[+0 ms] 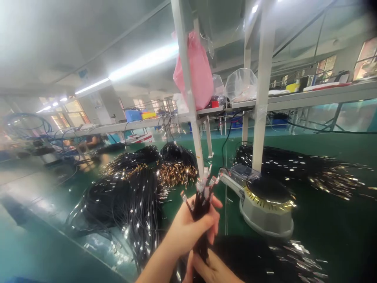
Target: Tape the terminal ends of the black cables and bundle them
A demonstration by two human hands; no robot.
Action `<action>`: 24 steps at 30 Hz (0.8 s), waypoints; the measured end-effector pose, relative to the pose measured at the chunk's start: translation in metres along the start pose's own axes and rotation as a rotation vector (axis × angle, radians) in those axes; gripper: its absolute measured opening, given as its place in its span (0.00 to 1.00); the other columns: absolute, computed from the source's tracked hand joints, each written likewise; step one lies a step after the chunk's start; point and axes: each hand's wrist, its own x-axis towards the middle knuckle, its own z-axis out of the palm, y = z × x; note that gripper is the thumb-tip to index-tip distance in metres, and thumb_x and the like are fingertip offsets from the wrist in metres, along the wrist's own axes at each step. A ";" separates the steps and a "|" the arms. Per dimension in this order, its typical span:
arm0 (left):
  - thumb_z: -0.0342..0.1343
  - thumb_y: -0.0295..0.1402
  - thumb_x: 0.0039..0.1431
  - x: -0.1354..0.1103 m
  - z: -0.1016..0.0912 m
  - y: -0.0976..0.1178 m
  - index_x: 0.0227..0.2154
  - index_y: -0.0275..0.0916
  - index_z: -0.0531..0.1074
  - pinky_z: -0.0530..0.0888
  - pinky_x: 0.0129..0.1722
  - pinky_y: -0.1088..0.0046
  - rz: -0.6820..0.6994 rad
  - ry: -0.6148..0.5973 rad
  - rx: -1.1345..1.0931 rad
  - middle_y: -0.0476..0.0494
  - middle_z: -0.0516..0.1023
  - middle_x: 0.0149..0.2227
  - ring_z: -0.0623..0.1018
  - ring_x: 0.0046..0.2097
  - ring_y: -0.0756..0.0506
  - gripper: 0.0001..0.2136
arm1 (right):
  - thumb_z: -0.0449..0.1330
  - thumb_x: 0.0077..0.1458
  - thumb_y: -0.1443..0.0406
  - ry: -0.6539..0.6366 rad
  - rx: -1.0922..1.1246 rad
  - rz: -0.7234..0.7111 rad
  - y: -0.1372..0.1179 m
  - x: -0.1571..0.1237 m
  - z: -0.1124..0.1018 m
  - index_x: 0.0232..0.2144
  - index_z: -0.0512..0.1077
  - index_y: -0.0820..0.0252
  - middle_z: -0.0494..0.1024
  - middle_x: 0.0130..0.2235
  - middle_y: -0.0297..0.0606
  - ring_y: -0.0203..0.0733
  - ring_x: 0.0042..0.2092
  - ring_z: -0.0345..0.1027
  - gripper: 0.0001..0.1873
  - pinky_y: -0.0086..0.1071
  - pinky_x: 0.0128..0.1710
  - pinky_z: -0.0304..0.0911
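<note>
My left hand (191, 226) is wrapped round a bundle of black cables (201, 204), whose silvery connector ends point up and away from me. One connector (183, 195) leans out to the left of the others. Lower on the same bundle, my right hand (207, 267) grips it close below the left one; part of that hand is cut off by the bottom edge. Just right of my hands stands a grey round-bodied device (266, 218) with a dark top and a gold ring of marks.
Heaps of black cables (118, 200) lie left on the green table (332, 228), with another pile (282, 161) behind right. More cables (250, 255) lie at front right. White posts (260, 118) rise behind my hands. A pink bag (196, 74) hangs there. A person (91, 142) is far left.
</note>
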 end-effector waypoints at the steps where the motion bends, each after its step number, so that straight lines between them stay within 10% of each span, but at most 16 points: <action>1: 0.65 0.37 0.53 0.000 0.001 -0.001 0.33 0.37 0.72 0.63 0.17 0.80 -0.026 0.000 -0.064 0.53 0.69 0.16 0.64 0.15 0.55 0.10 | 0.46 0.56 0.37 -0.002 -0.012 -0.006 -0.002 -0.002 -0.002 0.25 0.72 0.60 0.76 0.29 0.40 0.44 0.36 0.72 0.35 0.38 0.44 0.67; 5: 0.62 0.39 0.57 -0.009 0.011 -0.028 0.28 0.40 0.67 0.52 0.13 0.85 -0.257 -0.116 -0.503 0.62 0.53 0.12 0.45 0.13 0.59 0.11 | 0.61 0.51 0.44 -0.068 -0.049 0.023 -0.017 -0.029 -0.026 0.40 0.78 0.55 0.80 0.41 0.40 0.52 0.47 0.72 0.24 0.41 0.47 0.67; 10: 0.61 0.45 0.57 -0.040 0.032 -0.100 0.28 0.41 0.65 0.50 0.11 0.84 -0.475 -0.255 -0.696 0.62 0.53 0.10 0.46 0.12 0.57 0.14 | 0.75 0.34 0.56 -0.054 -0.005 0.135 -0.037 -0.089 -0.077 0.44 0.76 0.61 0.80 0.42 0.42 0.54 0.50 0.72 0.32 0.42 0.54 0.64; 12: 0.62 0.44 0.56 -0.050 0.041 -0.112 0.27 0.40 0.65 0.52 0.11 0.83 -0.493 -0.166 -0.702 0.61 0.55 0.12 0.46 0.12 0.58 0.15 | 0.71 0.42 0.56 0.041 -0.030 0.177 -0.040 -0.106 -0.087 0.43 0.75 0.62 0.79 0.43 0.42 0.52 0.49 0.72 0.26 0.43 0.53 0.64; 17: 0.61 0.38 0.58 -0.053 0.056 -0.097 0.31 0.36 0.69 0.60 0.14 0.81 -0.486 0.013 -0.553 0.57 0.64 0.14 0.54 0.13 0.58 0.10 | 0.61 0.56 0.55 0.443 -0.154 0.166 -0.048 -0.115 -0.081 0.39 0.73 0.61 0.78 0.40 0.42 0.45 0.44 0.71 0.16 0.40 0.48 0.66; 24: 0.63 0.35 0.54 -0.050 0.066 -0.084 0.34 0.35 0.70 0.68 0.16 0.75 -0.478 0.132 -0.399 0.50 0.72 0.16 0.65 0.13 0.53 0.11 | 0.59 0.57 0.57 0.609 -0.124 0.111 -0.058 -0.102 -0.060 0.35 0.73 0.61 0.77 0.33 0.39 0.40 0.35 0.70 0.13 0.36 0.39 0.65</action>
